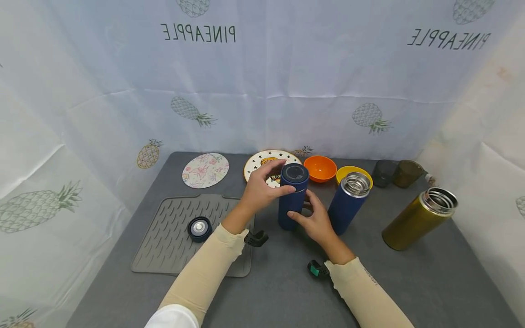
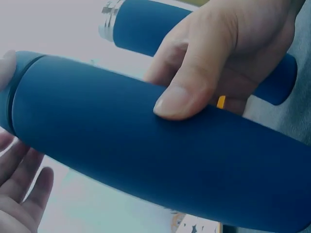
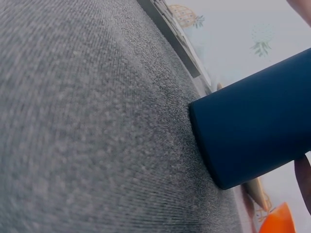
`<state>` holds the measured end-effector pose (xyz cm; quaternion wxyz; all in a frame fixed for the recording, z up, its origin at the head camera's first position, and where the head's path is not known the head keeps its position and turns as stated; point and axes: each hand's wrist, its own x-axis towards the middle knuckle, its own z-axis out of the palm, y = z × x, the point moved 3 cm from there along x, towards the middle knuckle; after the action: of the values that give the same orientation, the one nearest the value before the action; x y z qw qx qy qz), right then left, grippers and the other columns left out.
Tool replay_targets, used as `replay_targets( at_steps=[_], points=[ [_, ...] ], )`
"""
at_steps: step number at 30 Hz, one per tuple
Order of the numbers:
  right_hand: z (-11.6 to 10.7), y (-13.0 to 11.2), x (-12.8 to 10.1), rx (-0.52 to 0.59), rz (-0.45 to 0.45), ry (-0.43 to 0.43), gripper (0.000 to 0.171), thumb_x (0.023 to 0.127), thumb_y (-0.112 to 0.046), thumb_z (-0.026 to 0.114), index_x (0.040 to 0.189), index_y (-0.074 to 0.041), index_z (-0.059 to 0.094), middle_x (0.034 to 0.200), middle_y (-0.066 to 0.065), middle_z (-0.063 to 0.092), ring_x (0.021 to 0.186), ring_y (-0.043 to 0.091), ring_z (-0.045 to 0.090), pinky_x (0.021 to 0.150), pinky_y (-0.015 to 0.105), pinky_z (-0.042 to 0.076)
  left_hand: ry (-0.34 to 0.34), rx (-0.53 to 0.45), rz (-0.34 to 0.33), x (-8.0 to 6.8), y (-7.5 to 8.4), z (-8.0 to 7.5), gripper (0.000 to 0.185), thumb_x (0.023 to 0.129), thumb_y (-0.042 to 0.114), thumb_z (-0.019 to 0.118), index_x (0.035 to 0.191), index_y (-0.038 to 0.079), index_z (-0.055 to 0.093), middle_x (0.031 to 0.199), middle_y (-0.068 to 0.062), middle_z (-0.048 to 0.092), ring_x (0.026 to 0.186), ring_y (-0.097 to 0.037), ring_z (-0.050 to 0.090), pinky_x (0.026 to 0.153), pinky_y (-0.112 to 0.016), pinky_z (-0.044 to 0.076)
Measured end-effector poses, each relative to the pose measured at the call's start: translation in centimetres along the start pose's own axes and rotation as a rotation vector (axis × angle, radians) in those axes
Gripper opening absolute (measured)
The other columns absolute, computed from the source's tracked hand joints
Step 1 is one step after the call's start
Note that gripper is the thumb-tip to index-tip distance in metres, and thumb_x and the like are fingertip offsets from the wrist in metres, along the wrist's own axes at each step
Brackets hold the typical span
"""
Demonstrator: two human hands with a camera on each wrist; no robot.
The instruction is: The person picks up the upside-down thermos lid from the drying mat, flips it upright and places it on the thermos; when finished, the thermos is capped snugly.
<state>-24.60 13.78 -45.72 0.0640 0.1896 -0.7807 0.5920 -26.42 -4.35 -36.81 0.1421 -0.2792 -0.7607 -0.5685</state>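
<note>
Hands gripped the capped blue flask: your left hand curled round its lid, your right hand clasped its body. Beside that flask, a second blue flask stood uncapped, its cap left on the mat.

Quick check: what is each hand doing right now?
Left hand: grips the lid end of the capped blue flask.
Right hand: holds the same flask's lower body.

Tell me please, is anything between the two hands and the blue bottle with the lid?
No, nothing visible is. The left hand grips the lid end of the blue bottle, and the right hand holds its lower body, thumb pressed directly on it. The open blue bottle stands beside, apart.
</note>
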Motion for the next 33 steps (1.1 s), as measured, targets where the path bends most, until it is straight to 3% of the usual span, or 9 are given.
replay_targets(
  at_steps=[4,9,10,14,17,21,25,28,33],
  points=[
    [0.0,-1.7,-0.2,-0.005,0.007,-0.006,0.071,0.085,-0.009,0.077,0.144,0.0,0.04,0.135,0.02,0.049,0.116,0.038,0.054,0.099,0.057,0.04,-0.028,-0.059,-0.044,-0.3,0.6,-0.3,0.06,0.084,0.016,0.079,0.137,0.005,0.054,0.125,-0.007,0.063,0.116,-0.018,0.057,0.101,-0.039,0.042],
    [0.0,-1.6,-0.1,0.002,0.025,-0.015,0.073,0.085,-0.009,0.077,0.145,0.001,0.037,0.138,0.021,0.047,0.118,0.039,0.053,0.099,0.058,0.039,-0.097,-0.155,0.031,-0.6,2.1,0.0,0.051,0.096,0.01,0.061,0.139,-0.011,0.044,0.133,-0.025,0.053,0.121,-0.035,0.052,0.107,-0.047,0.035],
    [0.1,-1.1,-0.1,0.002,0.027,-0.014,0.073,0.085,-0.01,0.077,0.145,-0.001,0.038,0.138,0.02,0.048,0.118,0.038,0.053,0.1,0.057,0.039,-0.109,-0.175,0.043,-0.6,2.1,0.2,0.053,0.098,0.016,0.059,0.14,-0.011,0.042,0.135,-0.026,0.051,0.122,-0.036,0.051,0.107,-0.046,0.034],
    [0.2,0.7,0.2,0.004,0.013,-0.003,0.074,0.084,-0.015,0.079,0.146,-0.008,0.039,0.138,0.014,0.049,0.118,0.034,0.053,0.1,0.054,0.04,-0.111,-0.211,0.005,-0.3,0.6,1.5,0.076,0.092,0.047,0.064,0.145,-0.002,0.04,0.135,-0.017,0.053,0.122,-0.027,0.052,0.107,-0.043,0.036],
    [0.1,1.0,0.2,-0.001,-0.016,0.008,0.073,0.083,-0.018,0.079,0.145,-0.01,0.041,0.135,0.012,0.051,0.116,0.033,0.055,0.099,0.053,0.042,-0.075,-0.172,-0.059,0.1,-0.5,2.4,0.081,0.083,0.052,0.072,0.145,0.009,0.043,0.133,-0.006,0.055,0.119,-0.019,0.053,0.102,-0.038,0.041],
    [0.2,1.0,0.0,-0.009,-0.032,0.011,0.072,0.084,-0.022,0.079,0.145,-0.011,0.042,0.135,0.011,0.051,0.115,0.032,0.055,0.098,0.053,0.043,-0.002,-0.052,-0.083,0.1,-0.6,2.8,0.075,0.081,0.042,0.078,0.142,0.014,0.045,0.13,-0.002,0.051,0.114,-0.017,0.051,0.096,-0.036,0.045],
    [0.2,0.9,-0.1,-0.018,-0.018,0.011,0.072,0.085,-0.024,0.078,0.145,-0.012,0.042,0.134,0.01,0.052,0.115,0.032,0.055,0.098,0.053,0.043,0.086,0.044,-0.044,-0.2,-0.4,2.4,0.073,0.078,0.033,0.082,0.138,0.011,0.046,0.125,-0.001,0.052,0.111,-0.015,0.051,0.095,-0.039,0.044],
    [0.1,0.9,-0.1,-0.009,-0.013,0.008,0.071,0.084,-0.024,0.078,0.145,-0.013,0.042,0.134,0.01,0.052,0.115,0.033,0.055,0.098,0.054,0.042,0.122,0.061,0.002,-0.4,-0.2,1.9,0.071,0.076,0.026,0.084,0.135,0.009,0.049,0.123,-0.001,0.055,0.111,-0.015,0.053,0.096,-0.04,0.043],
    [0.1,1.0,0.1,0.015,-0.009,-0.001,0.072,0.084,-0.019,0.079,0.145,-0.012,0.042,0.135,0.012,0.05,0.117,0.034,0.054,0.099,0.054,0.041,0.118,0.024,0.039,-0.7,-0.3,1.1,0.066,0.075,0.01,0.085,0.133,0.005,0.052,0.124,-0.006,0.058,0.113,-0.02,0.057,0.099,-0.043,0.043]
  ],
)
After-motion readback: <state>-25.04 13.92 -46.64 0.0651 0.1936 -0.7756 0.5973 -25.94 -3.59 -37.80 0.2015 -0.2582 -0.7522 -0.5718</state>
